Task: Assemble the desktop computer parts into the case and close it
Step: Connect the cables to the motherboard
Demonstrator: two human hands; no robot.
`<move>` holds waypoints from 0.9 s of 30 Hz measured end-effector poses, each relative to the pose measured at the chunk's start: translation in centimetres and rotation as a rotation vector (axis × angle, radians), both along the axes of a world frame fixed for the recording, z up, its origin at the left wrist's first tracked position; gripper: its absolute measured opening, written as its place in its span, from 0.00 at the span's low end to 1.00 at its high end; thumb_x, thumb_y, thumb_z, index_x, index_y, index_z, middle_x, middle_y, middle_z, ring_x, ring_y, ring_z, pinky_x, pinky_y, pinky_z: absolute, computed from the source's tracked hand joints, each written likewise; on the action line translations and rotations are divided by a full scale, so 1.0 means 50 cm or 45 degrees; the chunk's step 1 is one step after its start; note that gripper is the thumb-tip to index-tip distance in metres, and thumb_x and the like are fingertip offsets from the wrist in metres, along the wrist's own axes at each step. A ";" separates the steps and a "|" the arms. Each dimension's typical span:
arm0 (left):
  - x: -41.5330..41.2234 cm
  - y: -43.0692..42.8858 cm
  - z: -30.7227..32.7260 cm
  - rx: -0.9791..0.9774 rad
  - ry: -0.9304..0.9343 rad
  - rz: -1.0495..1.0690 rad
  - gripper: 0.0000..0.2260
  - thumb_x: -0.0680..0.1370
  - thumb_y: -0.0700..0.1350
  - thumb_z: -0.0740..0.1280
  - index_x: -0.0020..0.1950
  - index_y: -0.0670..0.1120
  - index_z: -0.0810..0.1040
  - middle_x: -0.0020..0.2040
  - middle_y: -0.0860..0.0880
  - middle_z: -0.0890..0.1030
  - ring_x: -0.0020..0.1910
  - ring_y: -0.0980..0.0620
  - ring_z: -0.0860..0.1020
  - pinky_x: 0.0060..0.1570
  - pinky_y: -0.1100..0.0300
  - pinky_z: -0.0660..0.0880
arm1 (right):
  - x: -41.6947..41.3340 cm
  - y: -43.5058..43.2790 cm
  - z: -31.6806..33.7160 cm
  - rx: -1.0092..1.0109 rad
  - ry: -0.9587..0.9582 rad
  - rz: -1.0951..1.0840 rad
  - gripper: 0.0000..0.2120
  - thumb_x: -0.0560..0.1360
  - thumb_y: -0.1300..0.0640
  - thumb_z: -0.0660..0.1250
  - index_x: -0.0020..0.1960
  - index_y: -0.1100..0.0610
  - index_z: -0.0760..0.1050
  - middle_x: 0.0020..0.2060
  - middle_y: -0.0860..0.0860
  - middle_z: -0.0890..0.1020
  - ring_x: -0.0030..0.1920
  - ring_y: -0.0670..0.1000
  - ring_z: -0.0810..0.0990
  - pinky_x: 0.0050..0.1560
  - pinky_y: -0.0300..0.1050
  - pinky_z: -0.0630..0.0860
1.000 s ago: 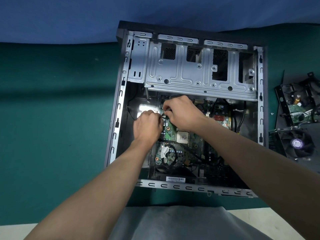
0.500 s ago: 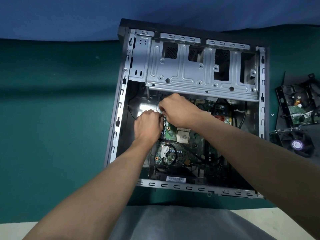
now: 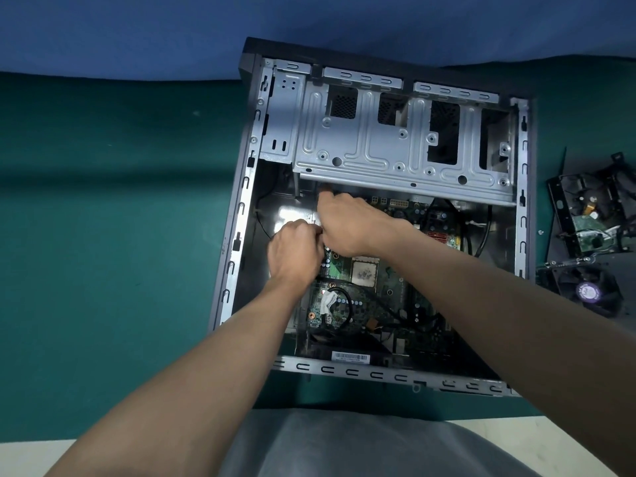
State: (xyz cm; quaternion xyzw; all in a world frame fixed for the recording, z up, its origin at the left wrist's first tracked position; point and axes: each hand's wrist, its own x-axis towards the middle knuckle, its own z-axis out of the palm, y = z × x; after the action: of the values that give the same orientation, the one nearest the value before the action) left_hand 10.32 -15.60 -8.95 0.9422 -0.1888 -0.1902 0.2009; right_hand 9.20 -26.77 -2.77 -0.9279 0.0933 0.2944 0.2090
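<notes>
The open computer case (image 3: 241,215) lies on its side on green cloth. Its green motherboard (image 3: 389,290) with a bare processor (image 3: 364,271) sits inside, below the silver drive cage (image 3: 378,146). Both hands meet at the board's upper left corner. My left hand (image 3: 294,253) is curled, knuckles up, and my right hand (image 3: 351,225) reaches across from the right, its fingertips against the left hand's. A small pale part (image 3: 318,232) shows between them and both hands pinch it. Most of that part is hidden.
A black cable (image 3: 344,304) loops over the lower board. To the right of the case lie a hard drive in a black bracket (image 3: 592,215) and a cooling fan (image 3: 585,292). Blue cloth covers the far side; the table's pale edge runs near me.
My right hand has crept a little up and left, toward the drive cage's lower edge. My left hand stays in place.
</notes>
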 end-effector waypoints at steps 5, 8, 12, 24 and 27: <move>0.000 0.000 0.000 0.026 0.060 0.037 0.06 0.77 0.43 0.67 0.45 0.42 0.83 0.44 0.40 0.82 0.42 0.40 0.77 0.38 0.56 0.65 | -0.001 -0.001 0.006 -0.067 -0.116 0.092 0.08 0.74 0.64 0.65 0.50 0.60 0.68 0.42 0.55 0.67 0.45 0.60 0.73 0.41 0.50 0.66; 0.004 -0.001 -0.001 0.003 0.172 0.124 0.07 0.78 0.46 0.68 0.52 0.50 0.85 0.48 0.43 0.83 0.49 0.41 0.79 0.40 0.58 0.67 | -0.006 -0.002 0.005 -0.157 -0.171 0.091 0.06 0.75 0.61 0.66 0.50 0.60 0.71 0.46 0.60 0.74 0.51 0.64 0.76 0.41 0.49 0.66; 0.005 0.001 0.000 -0.028 0.288 0.216 0.08 0.78 0.45 0.68 0.55 0.53 0.84 0.52 0.46 0.83 0.51 0.45 0.79 0.43 0.58 0.69 | -0.011 0.000 -0.003 -0.296 -0.156 0.140 0.12 0.77 0.57 0.62 0.58 0.60 0.70 0.52 0.60 0.78 0.50 0.63 0.76 0.41 0.50 0.65; 0.001 0.030 0.005 0.012 0.695 0.255 0.12 0.77 0.37 0.67 0.59 0.48 0.80 0.62 0.46 0.78 0.60 0.46 0.76 0.65 0.54 0.71 | -0.001 -0.011 0.012 -0.308 -0.141 0.222 0.09 0.74 0.62 0.63 0.42 0.55 0.63 0.32 0.50 0.60 0.38 0.56 0.68 0.36 0.48 0.64; 0.001 0.032 0.013 0.039 0.719 0.163 0.17 0.77 0.34 0.66 0.63 0.47 0.79 0.63 0.46 0.79 0.61 0.46 0.77 0.65 0.54 0.71 | 0.002 -0.010 0.006 -0.355 -0.126 0.247 0.04 0.76 0.60 0.61 0.45 0.55 0.65 0.36 0.52 0.65 0.39 0.56 0.68 0.38 0.49 0.65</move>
State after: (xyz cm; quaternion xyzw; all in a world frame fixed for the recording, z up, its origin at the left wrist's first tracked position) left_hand 10.38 -14.00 -8.32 0.8649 -0.0629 -0.4346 0.2430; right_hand 9.27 -27.25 -2.47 -0.9659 0.0329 0.2513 0.0531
